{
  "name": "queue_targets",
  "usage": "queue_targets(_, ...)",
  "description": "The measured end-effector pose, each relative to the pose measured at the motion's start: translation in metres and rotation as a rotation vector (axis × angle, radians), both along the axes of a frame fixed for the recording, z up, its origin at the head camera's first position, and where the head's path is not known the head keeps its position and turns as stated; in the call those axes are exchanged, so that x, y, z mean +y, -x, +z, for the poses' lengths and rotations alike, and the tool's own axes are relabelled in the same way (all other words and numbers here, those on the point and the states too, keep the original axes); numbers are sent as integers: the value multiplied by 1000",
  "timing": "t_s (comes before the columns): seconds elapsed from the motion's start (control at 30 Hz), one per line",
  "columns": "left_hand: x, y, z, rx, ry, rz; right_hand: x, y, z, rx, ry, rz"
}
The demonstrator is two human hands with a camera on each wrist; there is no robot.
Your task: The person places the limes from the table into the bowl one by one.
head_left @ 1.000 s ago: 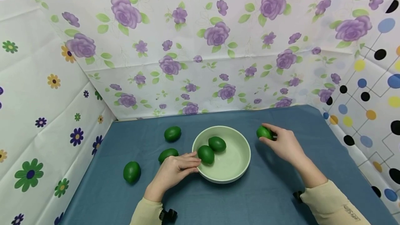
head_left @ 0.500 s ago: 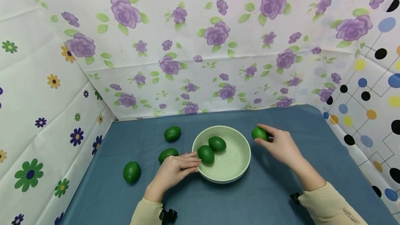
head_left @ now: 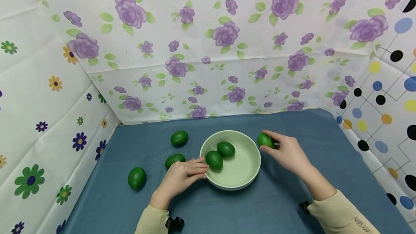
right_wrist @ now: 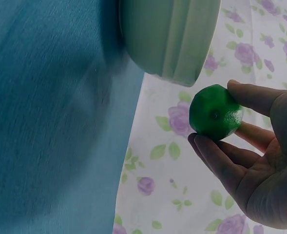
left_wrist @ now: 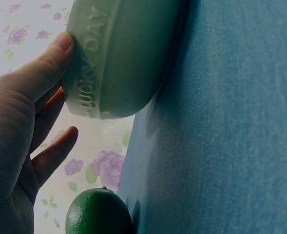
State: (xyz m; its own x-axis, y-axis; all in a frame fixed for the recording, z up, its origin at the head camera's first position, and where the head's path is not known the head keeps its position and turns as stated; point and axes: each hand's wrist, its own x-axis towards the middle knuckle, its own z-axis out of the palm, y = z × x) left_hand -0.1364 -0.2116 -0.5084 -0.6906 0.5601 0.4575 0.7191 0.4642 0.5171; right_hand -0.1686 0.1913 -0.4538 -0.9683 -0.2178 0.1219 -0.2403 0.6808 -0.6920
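A pale green bowl (head_left: 242, 167) stands on the blue cloth with two green limes (head_left: 214, 160) inside, toward its left. My left hand (head_left: 182, 174) holds the bowl's left rim; in the left wrist view its thumb (left_wrist: 60, 46) lies at the rim's edge and other fingers pass behind it. My right hand (head_left: 289, 152) pinches another lime (head_left: 264, 140) just outside the bowl's right rim. In the right wrist view this lime (right_wrist: 214, 113) sits between thumb and fingertips, apart from the bowl (right_wrist: 167, 39) and off the cloth.
Left of the bowl lie three more limes: one at the back (head_left: 179, 138), one partly behind my left hand (head_left: 174, 160), and one farther left (head_left: 137, 178). Blue cloth (head_left: 227, 212) covers the table. Patterned sheets (head_left: 201, 82) enclose the back and both sides.
My right hand has moved left with its lime, closer to the bowl's right rim. The left hand, the bowl and the other limes stay in place.
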Motion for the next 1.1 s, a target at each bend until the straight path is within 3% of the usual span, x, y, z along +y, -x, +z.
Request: queue_targets(1.1,0,-1,1,-5,-3,1,-44,-7,-4,72,25,150)
